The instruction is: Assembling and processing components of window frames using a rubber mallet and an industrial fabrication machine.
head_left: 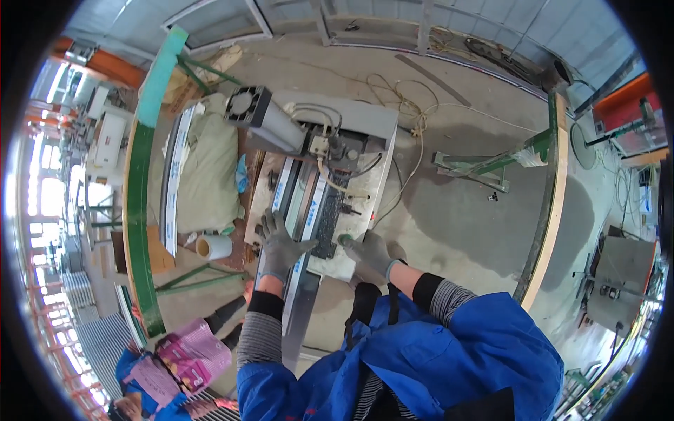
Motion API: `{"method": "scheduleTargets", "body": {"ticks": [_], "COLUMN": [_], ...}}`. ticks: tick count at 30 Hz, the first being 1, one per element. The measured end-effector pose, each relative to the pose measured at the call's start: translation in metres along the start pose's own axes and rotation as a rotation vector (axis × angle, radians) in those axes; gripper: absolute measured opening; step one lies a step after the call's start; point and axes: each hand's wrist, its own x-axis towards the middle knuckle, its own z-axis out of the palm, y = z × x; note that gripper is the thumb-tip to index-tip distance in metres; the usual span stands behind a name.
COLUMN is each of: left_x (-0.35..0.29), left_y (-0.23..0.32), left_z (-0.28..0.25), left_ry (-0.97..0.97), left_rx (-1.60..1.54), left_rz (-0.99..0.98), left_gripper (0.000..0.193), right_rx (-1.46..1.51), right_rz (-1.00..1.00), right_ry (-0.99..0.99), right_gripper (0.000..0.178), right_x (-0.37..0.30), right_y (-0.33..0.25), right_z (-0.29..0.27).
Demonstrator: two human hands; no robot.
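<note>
My left hand (279, 247), in a grey work glove, lies with fingers spread on a long metal profile (298, 288) with blue-and-white film strips. The profile runs lengthwise through a bench machine (349, 235) with a light metal bed. My right hand (370, 256), gloved too, rests at the bed's near right corner. Its thumb reaches to a small green button (345, 240); the other fingers are partly hidden over the edge. Beyond my hands stands the machine's head, with a finned motor and fan (256, 112), hoses and a dark clamp block (340, 151).
Green-legged frames stand at left (138, 210) and right (523, 158). Left of the machine are covered profiles (175, 182), a grey-green cloth (209, 165) and a white roll (214, 247). A yellowish hose (419, 130) coils on the floor. A person in a pink apron (193, 354) is at lower left.
</note>
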Motion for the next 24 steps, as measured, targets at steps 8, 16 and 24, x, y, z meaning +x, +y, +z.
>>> {"method": "scheduleTargets", "body": {"ticks": [8,16,24], "left_x": [-0.006,-0.009,-0.007], "left_y": [-0.012,-0.01,-0.004], "left_z": [0.013,0.002,-0.005], "left_ry": [0.101,0.016,-0.055], "left_rx": [0.0,-0.054,-0.027], "left_rz": [0.049,-0.023,-0.085], "left_gripper": [0.148,0.147,0.147], "right_rx": [-0.088,-0.144,-0.053], "right_rz": [0.096,0.127,0.089], "right_ry": [0.057,0.057,-0.007], "right_gripper": [0.095,0.079,0.077], "right_x": [-0.02,-0.013,-0.031], "right_y": [-0.03,-0.026,-0.059], "right_z": [-0.006,0.001,-0.02]}}
